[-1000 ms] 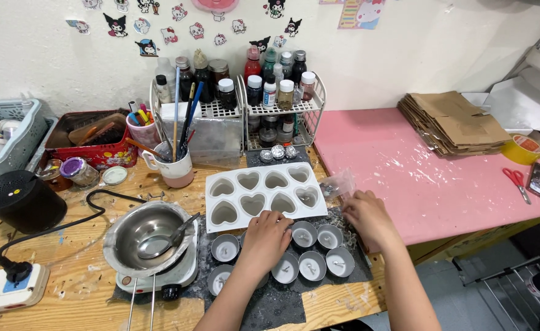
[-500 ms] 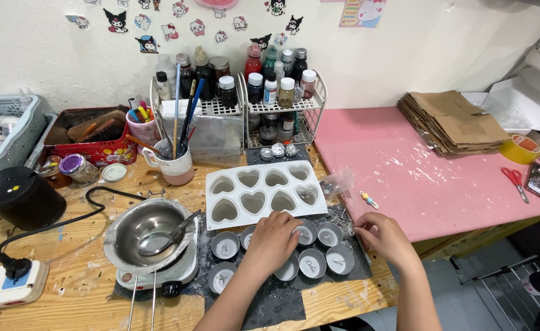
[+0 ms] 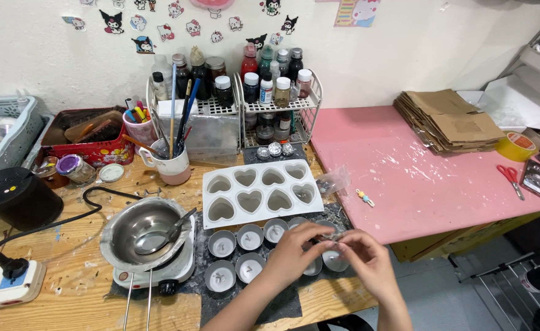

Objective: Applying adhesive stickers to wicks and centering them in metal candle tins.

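Presently, both hands are meeting over the right end of a cluster of small metal cups [image 3: 250,236] sitting on a dark mat [image 3: 264,303] at the front edge of the wooden workbench [image 3: 68,279]. The left hand [image 3: 294,251] is curling its fingers inward, and the right hand [image 3: 363,256] is pinching toward it; between their fingertips they are holding a small silvery piece [image 3: 332,236], too small to identify. That piece is hanging just above the rightmost cups, near the border with the pink table [image 3: 417,184]. Directly behind the cups, a white heart-shaped mould [image 3: 259,191] is lying flat. To the left, a steel bowl [image 3: 144,233] with a spoon in it is resting on a small hot plate. A small clear bag [image 3: 333,181] and a tiny coloured charm [image 3: 364,197] are lying just right of the mould. Farther back, a wire rack of bottles [image 3: 264,92] is standing against the wall.
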